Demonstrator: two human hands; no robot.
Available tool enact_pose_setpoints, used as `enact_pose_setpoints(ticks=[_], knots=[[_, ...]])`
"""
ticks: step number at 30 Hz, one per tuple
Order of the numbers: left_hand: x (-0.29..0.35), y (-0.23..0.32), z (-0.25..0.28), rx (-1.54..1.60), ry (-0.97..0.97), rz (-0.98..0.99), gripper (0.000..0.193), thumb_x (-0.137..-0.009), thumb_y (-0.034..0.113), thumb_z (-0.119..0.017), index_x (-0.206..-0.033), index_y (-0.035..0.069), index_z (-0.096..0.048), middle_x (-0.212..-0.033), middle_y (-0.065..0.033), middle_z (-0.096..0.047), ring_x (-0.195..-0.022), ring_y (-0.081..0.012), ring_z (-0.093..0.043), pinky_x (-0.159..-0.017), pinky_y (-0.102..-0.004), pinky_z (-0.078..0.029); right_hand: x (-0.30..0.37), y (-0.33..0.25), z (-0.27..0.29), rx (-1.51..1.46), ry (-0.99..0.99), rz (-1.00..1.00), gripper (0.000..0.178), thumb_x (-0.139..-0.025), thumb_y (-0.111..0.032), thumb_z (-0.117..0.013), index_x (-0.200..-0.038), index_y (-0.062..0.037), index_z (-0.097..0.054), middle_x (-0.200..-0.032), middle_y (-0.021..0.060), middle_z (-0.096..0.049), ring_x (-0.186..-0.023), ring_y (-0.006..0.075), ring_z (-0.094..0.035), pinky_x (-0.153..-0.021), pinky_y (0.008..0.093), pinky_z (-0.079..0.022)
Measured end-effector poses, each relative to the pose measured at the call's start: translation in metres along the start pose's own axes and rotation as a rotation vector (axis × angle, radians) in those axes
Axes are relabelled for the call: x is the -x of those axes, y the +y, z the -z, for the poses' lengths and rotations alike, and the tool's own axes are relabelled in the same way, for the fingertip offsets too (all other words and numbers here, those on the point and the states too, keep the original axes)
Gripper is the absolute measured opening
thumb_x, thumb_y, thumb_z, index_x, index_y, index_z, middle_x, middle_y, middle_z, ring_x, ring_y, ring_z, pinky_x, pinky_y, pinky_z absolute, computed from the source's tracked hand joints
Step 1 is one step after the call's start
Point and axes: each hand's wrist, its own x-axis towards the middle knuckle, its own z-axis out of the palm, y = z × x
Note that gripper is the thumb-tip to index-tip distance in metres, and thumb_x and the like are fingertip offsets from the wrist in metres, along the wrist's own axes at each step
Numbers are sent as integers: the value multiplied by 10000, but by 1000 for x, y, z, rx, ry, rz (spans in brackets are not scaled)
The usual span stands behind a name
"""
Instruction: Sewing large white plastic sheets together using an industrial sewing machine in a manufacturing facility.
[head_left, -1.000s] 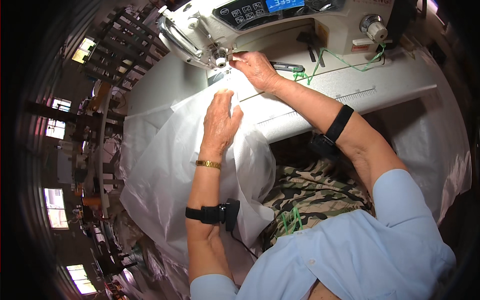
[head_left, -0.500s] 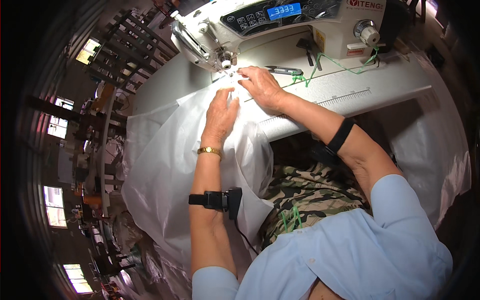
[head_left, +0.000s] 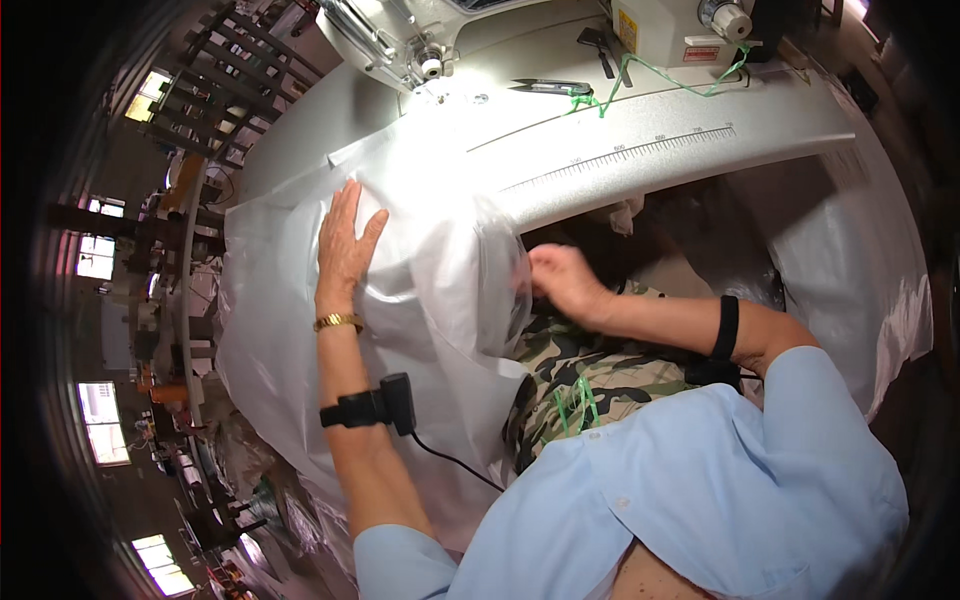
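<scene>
A large sheet of whitish, see-through plastic (head_left: 440, 310) drapes from the sewing machine table down over the near edge. My left hand (head_left: 345, 245) lies flat on it, fingers stretched out and the thumb apart. At the sheet's right-hand fold, just above my lap, is my right hand (head_left: 570, 285). Its fingers look curled, but motion smears them, and the fingertips seem partly behind the plastic; whether they grip it does not show. The white sewing machine's needle head (head_left: 430, 65) stands beyond the sheet's far edge, with neither hand at it.
Thread snips (head_left: 550, 87) lie on the table (head_left: 600, 165), beside tangled green string (head_left: 655, 75) running to the machine's right side. A dark, flat-headed tool (head_left: 597, 45) rests behind them. More clear plastic (head_left: 850, 250) hangs at the right. A slatted rack (head_left: 225, 80) stands far left.
Both hands have left the needle area. My left hand has slid left and nearer over the sheet; my right hand has dropped to the fold above my lap. The view has shifted downward.
</scene>
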Motion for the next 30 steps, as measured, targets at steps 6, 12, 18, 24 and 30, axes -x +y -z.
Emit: enact_pose_setpoints(ticks=[6, 12, 18, 24, 30], knots=[[-11, -30, 14, 89, 17, -137, 643, -953, 452, -575, -1436, 45, -458, -1509, -124, -439, -1439, -295, -333, -1182, -411, -267, 60, -64, -79, 211, -830, 258, 215, -933, -199, -581, -955, 1, -658, -911, 84, -699, -864, 190, -666, -826, 330, -524], [-20, -35, 13, 90, 49, -212, 605, -957, 425, -582, -1408, 33, -487, -1484, -134, -469, -1411, -309, -379, -1167, -406, -299, 12, -3, -28, 33, -100, -77, 402, -911, -297, -659, -1138, 28, -593, -953, 101, -680, -847, 147, -639, -757, 299, -528], [-19, -29, 14, 128, 76, -185, 581, -953, 407, -595, -1373, 14, -519, -1457, -154, -494, -1397, -315, -399, -1157, -405, -316, -17, 21, -39, 309, -80, -181, 442, -828, -333, -726, -1043, 46, -653, -904, 135, -681, -803, 240, -630, -760, 360, -506], [-2, -34, 17, 211, 138, -151, 481, -935, 351, -636, -1280, 17, -612, -1363, -156, -583, -1323, -323, -496, -1109, -393, -393, -1, 2, 2, 203, -371, -106, 355, -943, -320, -604, -983, 27, -666, -887, 55, -676, -814, 147, -609, -749, 319, -481], [40, -24, 18, 267, 180, -210, 420, -924, 298, -672, -1244, 28, -635, -1328, -134, -613, -1279, -308, -543, -1075, -395, -436, 111, -119, 37, -382, -493, -92, 328, -982, -266, -591, -1117, 24, -665, -982, 13, -679, -927, 57, -586, -864, 255, -475]])
